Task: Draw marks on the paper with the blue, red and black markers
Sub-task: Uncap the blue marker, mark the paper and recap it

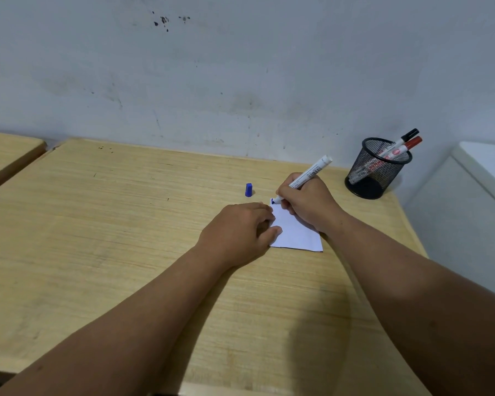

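Observation:
A small white paper lies on the wooden table. My right hand grips the uncapped blue marker, whose blue tip touches the paper's far left corner beside a short blue mark. My left hand rests on the paper's left edge, fingers curled and thumb pressing it down. The blue cap stands on the table just beyond my left hand. The red marker and black marker stick out of a black mesh cup at the far right.
A stained pale wall rises behind the table. A second wooden table stands to the left across a narrow gap. A white cabinet or appliance sits beside the table's right edge.

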